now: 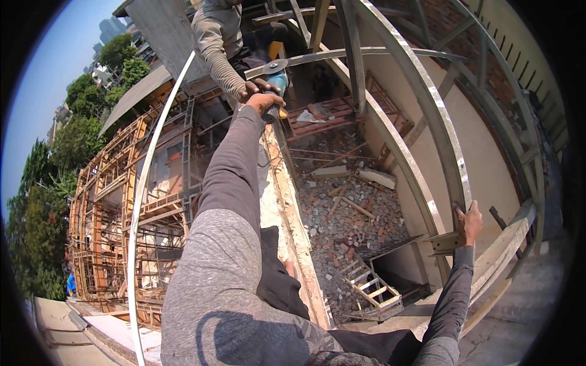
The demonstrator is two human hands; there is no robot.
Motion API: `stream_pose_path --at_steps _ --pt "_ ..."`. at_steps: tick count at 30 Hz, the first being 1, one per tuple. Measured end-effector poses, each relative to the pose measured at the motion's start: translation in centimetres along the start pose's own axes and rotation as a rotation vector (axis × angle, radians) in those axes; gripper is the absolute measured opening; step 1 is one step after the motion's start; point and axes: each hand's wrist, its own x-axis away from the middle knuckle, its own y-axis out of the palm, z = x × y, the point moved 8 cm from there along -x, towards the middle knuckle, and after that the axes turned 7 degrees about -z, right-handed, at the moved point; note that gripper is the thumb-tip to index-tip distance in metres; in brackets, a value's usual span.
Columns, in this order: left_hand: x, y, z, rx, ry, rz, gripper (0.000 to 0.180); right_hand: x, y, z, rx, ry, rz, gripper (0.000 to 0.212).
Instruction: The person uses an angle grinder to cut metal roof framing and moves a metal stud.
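Note:
My left hand (265,102) is stretched far forward, its fingers closed around a teal and black angle grinder (279,82). A co-worker's hand (257,87) lies right against mine at the tool. At the grinder's far end is a round disc (278,64), close to a flat metal bar. On the right, my right hand (470,224) grips the edge of a long grey metal beam (450,137), near a short bracket (444,244). Part of the grinder is hidden behind the two hands.
A co-worker (220,36) in a grey top is at the far end. Below, beside a narrow wall top (287,201), lies a deep pit of brick rubble (354,213) with a wooden ladder (373,287). Wooden scaffolding (128,183) and a white hose-like line (141,189) are left.

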Motion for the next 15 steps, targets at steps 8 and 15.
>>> stream_pose_path --at_steps 8,15 --pt "0.9 1.9 5.1 0.238 0.174 0.069 0.038 0.9 -0.6 -0.3 0.051 0.016 0.027 0.057" --pt "-2.9 -10.3 9.0 0.005 0.358 0.447 0.054 -0.8 0.2 -3.2 0.009 -0.028 -0.016 0.055"
